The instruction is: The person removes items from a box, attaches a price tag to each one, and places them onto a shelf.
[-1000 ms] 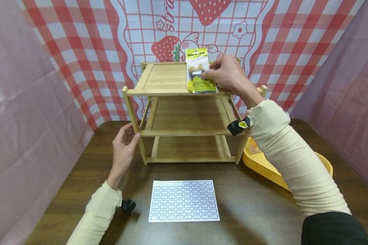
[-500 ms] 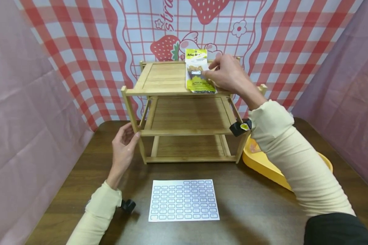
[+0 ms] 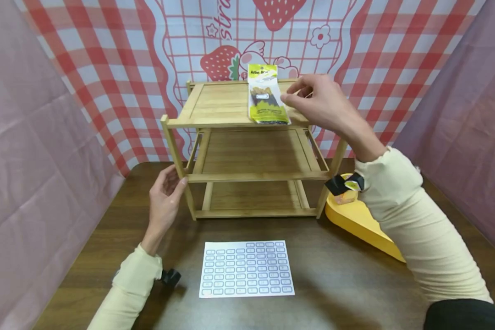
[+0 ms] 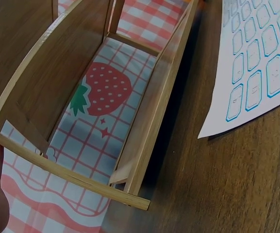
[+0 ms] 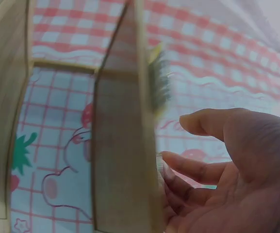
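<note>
beside the packet (image 3: 267,101), right fingers (image 5: 205,170) parted

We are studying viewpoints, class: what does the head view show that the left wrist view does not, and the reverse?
Of the two, only the head view shows the right hand and the packet. Only the left wrist view shows a printed strawberry framed between the lower shelves of the rack. Both show the left hand, rack, sheet, table and checked cloth.
</note>
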`<state>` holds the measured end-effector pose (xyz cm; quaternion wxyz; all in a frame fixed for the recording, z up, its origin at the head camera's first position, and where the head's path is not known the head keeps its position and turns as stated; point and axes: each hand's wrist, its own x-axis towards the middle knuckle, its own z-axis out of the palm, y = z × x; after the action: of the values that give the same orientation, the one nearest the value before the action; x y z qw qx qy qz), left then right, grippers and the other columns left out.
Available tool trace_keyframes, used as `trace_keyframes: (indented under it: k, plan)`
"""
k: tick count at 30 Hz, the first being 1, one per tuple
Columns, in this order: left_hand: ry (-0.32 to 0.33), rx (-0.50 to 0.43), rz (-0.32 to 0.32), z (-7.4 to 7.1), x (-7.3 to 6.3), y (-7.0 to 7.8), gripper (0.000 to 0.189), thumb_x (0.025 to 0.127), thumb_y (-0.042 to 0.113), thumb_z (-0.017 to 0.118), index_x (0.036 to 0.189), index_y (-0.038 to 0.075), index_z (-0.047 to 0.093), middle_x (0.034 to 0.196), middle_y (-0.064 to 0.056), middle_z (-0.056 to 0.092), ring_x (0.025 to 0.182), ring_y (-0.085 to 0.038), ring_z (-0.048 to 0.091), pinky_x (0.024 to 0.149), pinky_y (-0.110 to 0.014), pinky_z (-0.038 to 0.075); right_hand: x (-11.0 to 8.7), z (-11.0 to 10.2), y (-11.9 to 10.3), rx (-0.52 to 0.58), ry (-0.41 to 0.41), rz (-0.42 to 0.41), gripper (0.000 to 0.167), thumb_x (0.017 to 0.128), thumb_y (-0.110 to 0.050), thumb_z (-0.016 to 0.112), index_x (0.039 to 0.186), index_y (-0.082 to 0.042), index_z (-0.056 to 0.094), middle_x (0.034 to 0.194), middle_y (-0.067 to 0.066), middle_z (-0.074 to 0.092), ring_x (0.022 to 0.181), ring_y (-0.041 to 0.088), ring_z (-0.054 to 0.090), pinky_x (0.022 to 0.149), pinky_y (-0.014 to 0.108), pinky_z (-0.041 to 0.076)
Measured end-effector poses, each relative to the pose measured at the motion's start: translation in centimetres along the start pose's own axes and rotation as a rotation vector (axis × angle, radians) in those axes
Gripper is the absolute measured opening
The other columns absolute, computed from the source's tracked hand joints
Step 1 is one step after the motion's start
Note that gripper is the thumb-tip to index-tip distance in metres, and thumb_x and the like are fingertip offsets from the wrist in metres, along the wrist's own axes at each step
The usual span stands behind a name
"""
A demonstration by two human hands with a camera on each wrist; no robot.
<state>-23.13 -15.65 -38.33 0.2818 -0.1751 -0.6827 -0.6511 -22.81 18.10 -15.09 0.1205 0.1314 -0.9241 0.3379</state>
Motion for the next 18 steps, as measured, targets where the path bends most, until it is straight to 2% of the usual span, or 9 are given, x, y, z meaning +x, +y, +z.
trace_keyframes:
  k: [6, 11, 18]
  plan:
    - [-0.001, 0.004, 0.015, 0.0, 0.0, 0.2, 0.036, 0.098, -0.009, 0.063, 0.132, -0.014, 0.055, 0.123, -0.030, 0.065, 0.109, -0.016, 0.065, 0.100, -0.028, 0.052, -3.1, -0.5, 0.2, 0.037, 0.102, -0.085, 0.039, 0.103, -0.038, 0.062, 0.124, -0.007, 0.068, 0.101, 0.011, 0.063, 0.086, 0.021, 0.054, 0.068, 0.029, 0.042]
    - [0.006, 0.002, 0.008, 0.1, 0.0, 0.4, 0.036, 0.097, -0.010, 0.064, 0.132, -0.014, 0.056, 0.123, -0.029, 0.065, 0.108, -0.015, 0.065, 0.100, -0.028, 0.052, -5.1, -0.6, 1.1, 0.099, 0.168, -0.143, 0.033, 0.102, -0.033, 0.066, 0.120, -0.006, 0.070, 0.102, 0.010, 0.066, 0.088, 0.019, 0.058, 0.070, 0.023, 0.044]
    - [0.009, -0.010, -0.011, 0.1, 0.0, 0.5, 0.037, 0.095, -0.013, 0.063, 0.132, -0.014, 0.056, 0.124, -0.030, 0.065, 0.108, -0.015, 0.065, 0.100, -0.028, 0.052, -6.7, -0.1, 3.3, 0.162, 0.200, -0.203, 0.026, 0.101, -0.021, 0.068, 0.121, -0.004, 0.070, 0.099, 0.005, 0.067, 0.086, 0.014, 0.060, 0.075, 0.018, 0.046]
